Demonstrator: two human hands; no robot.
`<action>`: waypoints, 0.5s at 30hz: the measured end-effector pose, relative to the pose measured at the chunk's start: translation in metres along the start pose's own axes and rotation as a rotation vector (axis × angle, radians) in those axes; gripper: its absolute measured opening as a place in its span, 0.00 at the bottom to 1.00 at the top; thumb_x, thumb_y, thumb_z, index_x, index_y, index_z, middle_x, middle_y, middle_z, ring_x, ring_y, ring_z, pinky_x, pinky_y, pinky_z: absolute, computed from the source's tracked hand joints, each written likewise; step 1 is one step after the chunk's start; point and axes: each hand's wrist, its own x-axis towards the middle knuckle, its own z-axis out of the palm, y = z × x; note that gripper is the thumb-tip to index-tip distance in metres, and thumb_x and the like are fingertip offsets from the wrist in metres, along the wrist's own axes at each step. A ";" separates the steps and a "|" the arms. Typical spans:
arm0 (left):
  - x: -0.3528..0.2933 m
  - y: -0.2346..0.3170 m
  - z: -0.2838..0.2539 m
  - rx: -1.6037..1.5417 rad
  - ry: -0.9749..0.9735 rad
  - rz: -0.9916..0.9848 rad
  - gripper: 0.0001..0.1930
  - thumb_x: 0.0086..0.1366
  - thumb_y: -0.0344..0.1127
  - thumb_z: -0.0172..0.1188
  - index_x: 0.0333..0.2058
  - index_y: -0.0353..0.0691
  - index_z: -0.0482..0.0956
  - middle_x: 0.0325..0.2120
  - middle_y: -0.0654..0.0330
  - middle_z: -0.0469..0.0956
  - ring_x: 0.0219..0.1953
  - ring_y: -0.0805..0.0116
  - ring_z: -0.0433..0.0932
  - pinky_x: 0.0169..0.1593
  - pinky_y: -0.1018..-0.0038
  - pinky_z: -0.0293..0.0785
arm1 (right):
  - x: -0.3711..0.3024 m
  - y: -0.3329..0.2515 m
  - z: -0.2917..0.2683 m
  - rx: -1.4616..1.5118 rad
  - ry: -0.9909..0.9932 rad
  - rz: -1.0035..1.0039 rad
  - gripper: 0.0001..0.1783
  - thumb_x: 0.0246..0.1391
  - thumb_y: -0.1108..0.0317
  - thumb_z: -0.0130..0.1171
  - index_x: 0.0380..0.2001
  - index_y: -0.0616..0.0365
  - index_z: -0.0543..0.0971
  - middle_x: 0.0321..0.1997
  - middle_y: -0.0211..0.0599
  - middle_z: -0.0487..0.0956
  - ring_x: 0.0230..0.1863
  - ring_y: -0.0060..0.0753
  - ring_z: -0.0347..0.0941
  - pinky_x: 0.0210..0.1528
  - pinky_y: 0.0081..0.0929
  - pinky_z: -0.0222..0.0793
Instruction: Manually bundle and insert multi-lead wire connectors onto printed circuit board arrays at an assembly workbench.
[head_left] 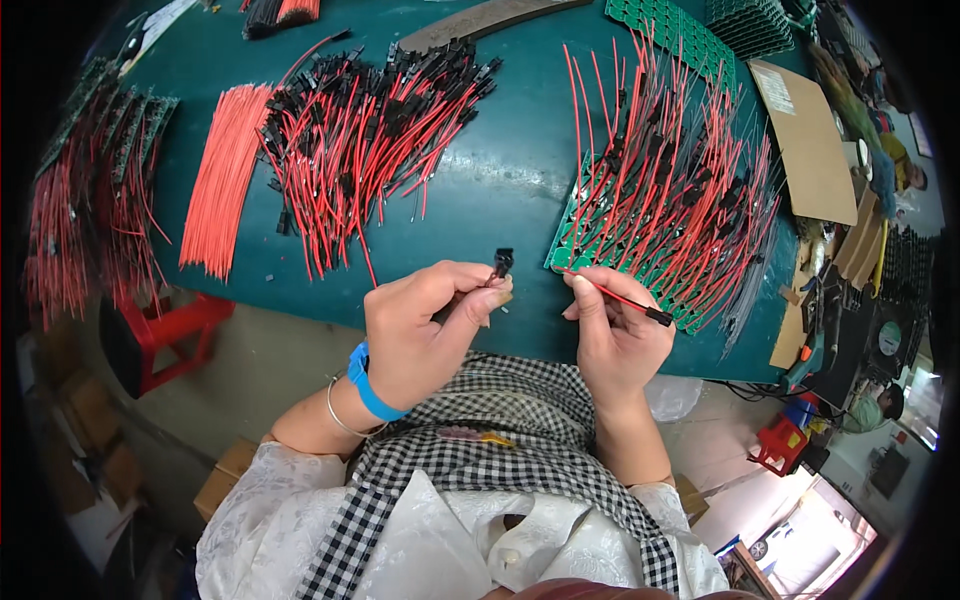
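Observation:
My left hand (pixel 425 322), with a blue band at its wrist, pinches a small black connector (pixel 503 262) between thumb and fingertips above the table's near edge. In my right hand (pixel 622 335), a short red wire (pixel 615 295) with a black plug at its end lies across the closed fingers. The wire's other end sits at the fingertips, close to the green circuit boards (pixel 570 245). Many red and dark wires (pixel 660 180) rise from those boards on the right. Ahead of my left hand spreads a heap of red wires with black connectors (pixel 360 140).
A bundle of plain orange-red wires (pixel 225 180) lies left of the heap. Further left, wired boards (pixel 115 150) hang over the table edge. Bare green boards (pixel 680 40) are at the far right, near a cardboard sheet (pixel 808 140). A red stool (pixel 180 335) stands below left.

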 end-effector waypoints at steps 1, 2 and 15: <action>0.000 0.000 0.000 0.018 -0.007 0.011 0.06 0.60 0.22 0.67 0.36 0.32 0.83 0.29 0.55 0.85 0.27 0.71 0.84 0.30 0.77 0.79 | 0.000 0.000 0.001 0.009 0.006 0.003 0.04 0.56 0.80 0.66 0.35 0.68 0.83 0.31 0.40 0.83 0.23 0.21 0.79 0.23 0.16 0.74; 0.001 0.001 -0.001 0.036 -0.015 0.023 0.06 0.59 0.23 0.68 0.36 0.32 0.83 0.29 0.55 0.85 0.27 0.71 0.84 0.30 0.77 0.79 | 0.000 0.001 0.001 0.018 0.013 0.007 0.04 0.56 0.79 0.66 0.34 0.68 0.83 0.31 0.40 0.83 0.23 0.20 0.78 0.23 0.16 0.74; 0.003 0.006 -0.001 0.076 -0.045 0.089 0.07 0.57 0.23 0.71 0.35 0.33 0.83 0.29 0.54 0.85 0.25 0.68 0.83 0.29 0.77 0.77 | 0.002 -0.014 -0.005 0.131 -0.067 0.142 0.05 0.56 0.82 0.64 0.37 0.70 0.82 0.35 0.41 0.82 0.27 0.22 0.79 0.27 0.15 0.75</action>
